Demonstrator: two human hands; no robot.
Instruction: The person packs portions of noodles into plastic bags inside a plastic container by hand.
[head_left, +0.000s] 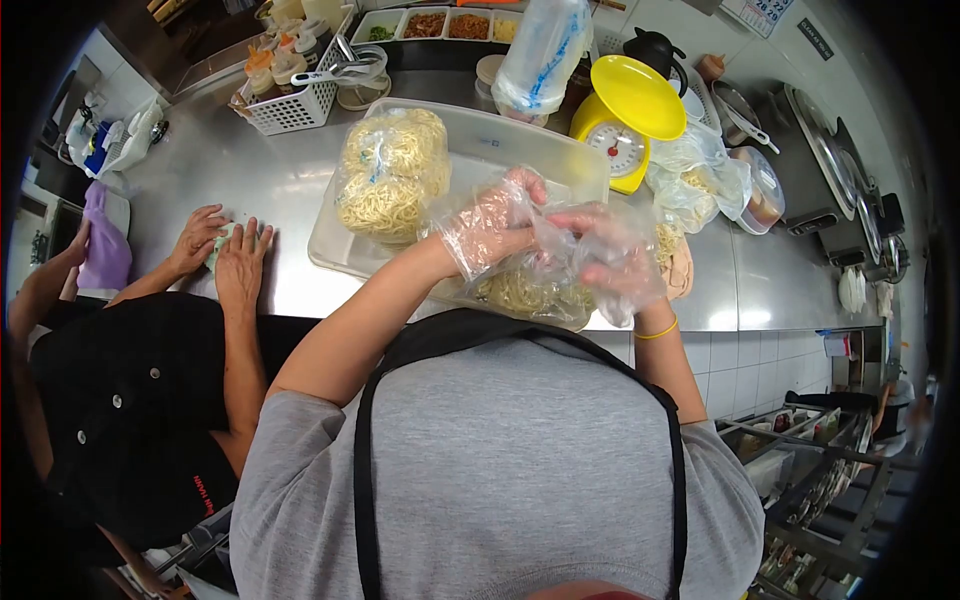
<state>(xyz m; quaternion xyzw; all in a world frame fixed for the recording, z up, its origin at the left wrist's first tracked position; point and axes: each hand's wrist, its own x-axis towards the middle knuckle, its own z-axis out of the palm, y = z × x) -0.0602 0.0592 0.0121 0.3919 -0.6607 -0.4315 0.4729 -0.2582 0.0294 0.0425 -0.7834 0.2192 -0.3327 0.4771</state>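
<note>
Both hands wear clear plastic gloves and meet over the front right of a translucent tub point(326, 225). My left hand point(497, 225) has its fingers bent at the gathered top of a clear plastic bag of noodles point(530, 292). Facing it, my right hand point(620, 250) has its fingers curled round the same crumpled plastic. Where glove ends and bag begins is hard to tell. Another bag of pale noodles point(393, 175) lies in the tub's left part, touched by neither hand.
Behind the tub stand a yellow scale point(615, 150), a roll of plastic bags point(543, 60) and topping trays point(425, 25). A white basket point(290, 110) holds bottles. At left, a co-worker's hands point(240, 260) rest on a green cloth. More plastic bags point(697, 175) lie right.
</note>
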